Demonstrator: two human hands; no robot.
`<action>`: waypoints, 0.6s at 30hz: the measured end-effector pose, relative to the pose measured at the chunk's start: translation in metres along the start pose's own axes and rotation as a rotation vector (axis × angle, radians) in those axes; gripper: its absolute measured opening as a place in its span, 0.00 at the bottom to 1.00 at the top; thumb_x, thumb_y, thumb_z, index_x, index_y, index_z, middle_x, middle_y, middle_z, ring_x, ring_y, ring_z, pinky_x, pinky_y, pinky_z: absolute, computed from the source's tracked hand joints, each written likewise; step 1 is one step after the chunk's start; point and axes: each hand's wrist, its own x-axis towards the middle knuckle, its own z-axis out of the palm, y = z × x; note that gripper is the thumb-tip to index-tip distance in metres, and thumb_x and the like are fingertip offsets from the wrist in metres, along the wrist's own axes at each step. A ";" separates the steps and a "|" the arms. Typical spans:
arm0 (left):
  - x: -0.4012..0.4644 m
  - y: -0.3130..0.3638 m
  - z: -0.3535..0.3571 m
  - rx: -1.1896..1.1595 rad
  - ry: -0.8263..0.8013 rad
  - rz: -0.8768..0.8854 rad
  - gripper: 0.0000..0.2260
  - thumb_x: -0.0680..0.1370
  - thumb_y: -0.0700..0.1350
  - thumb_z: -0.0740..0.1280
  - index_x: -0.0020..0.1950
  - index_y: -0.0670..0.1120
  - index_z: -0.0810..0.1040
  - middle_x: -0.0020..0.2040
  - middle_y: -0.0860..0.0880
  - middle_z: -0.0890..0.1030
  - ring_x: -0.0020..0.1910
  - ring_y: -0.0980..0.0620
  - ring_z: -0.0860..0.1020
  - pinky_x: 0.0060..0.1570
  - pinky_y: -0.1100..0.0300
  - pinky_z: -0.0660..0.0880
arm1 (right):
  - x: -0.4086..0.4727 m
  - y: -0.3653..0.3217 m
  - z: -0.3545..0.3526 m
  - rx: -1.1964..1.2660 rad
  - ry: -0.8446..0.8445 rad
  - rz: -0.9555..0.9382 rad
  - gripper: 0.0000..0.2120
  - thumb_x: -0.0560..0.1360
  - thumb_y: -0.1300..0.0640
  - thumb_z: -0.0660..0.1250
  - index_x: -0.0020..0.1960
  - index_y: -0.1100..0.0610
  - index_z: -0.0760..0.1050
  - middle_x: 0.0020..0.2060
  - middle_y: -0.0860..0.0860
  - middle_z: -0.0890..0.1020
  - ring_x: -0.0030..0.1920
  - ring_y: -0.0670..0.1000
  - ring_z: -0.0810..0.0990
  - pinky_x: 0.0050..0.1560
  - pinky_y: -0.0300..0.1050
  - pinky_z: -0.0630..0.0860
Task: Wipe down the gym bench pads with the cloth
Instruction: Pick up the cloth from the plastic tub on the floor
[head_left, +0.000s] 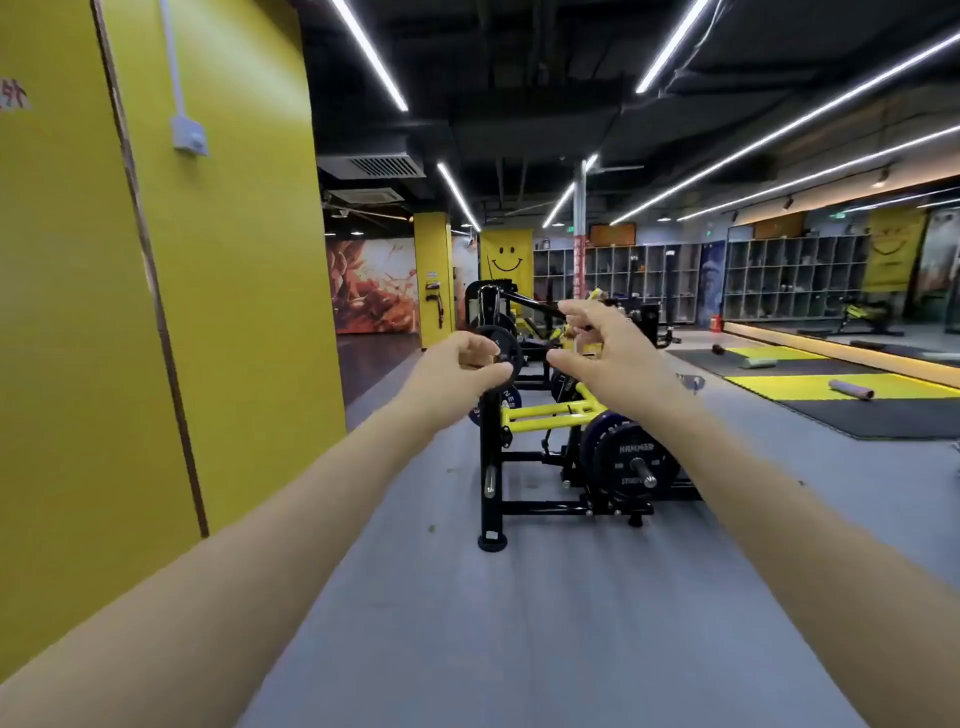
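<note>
- Head view: grey rubber floor (545, 623) runs down a long gym hall, with a yellow wall (223, 260) close on the left and bright strip lights (371, 54) crossing a black ceiling.
- At the far end hangs a yellow smiley-face banner (506, 260), and beside it stand rows of open cubby shelves (795, 275).
- Black and yellow floor mats (831, 389) lie off to the right, with a rolled mat (851, 389) resting on the yellow one.
- Straight ahead stands a black-and-yellow weight machine (540, 415); a dark weight plate (631, 462) marked HAMMER sits on its low peg at the right side.
- Both bare arms are stretched out in front of the person, hands raised at about the same height and near each other, apart.
- Left hand (457, 371) has its fingers curled loosely inward with the thumb pointing toward the other hand; it holds nothing.
- Right hand (605, 348) is spread, fingers slightly bent and thumb stretched toward the left hand; it is empty too.
- Neither hand touches the machine, which sits behind them.
- I cannot pick out a cloth anywhere, and I cannot tell which part of the machines ahead is a bench pad.
</note>
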 end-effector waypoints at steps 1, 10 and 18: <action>-0.001 -0.002 0.008 0.026 -0.031 0.014 0.13 0.76 0.47 0.68 0.59 0.47 0.74 0.56 0.51 0.77 0.55 0.53 0.75 0.51 0.61 0.69 | -0.008 0.005 0.001 -0.055 0.000 0.015 0.26 0.75 0.56 0.67 0.71 0.54 0.64 0.66 0.52 0.70 0.65 0.51 0.69 0.64 0.44 0.65; -0.063 -0.027 0.117 0.083 -0.399 0.144 0.16 0.76 0.45 0.68 0.63 0.45 0.73 0.61 0.49 0.75 0.58 0.51 0.74 0.55 0.60 0.69 | -0.154 0.053 -0.019 -0.395 0.069 0.404 0.27 0.74 0.58 0.68 0.71 0.57 0.65 0.66 0.56 0.70 0.66 0.56 0.69 0.65 0.45 0.65; -0.212 -0.004 0.234 0.111 -0.809 0.288 0.18 0.76 0.45 0.67 0.65 0.44 0.71 0.65 0.48 0.73 0.62 0.49 0.73 0.58 0.58 0.67 | -0.369 0.064 -0.079 -0.592 0.115 0.852 0.27 0.77 0.53 0.64 0.73 0.54 0.60 0.69 0.55 0.65 0.70 0.57 0.62 0.67 0.55 0.65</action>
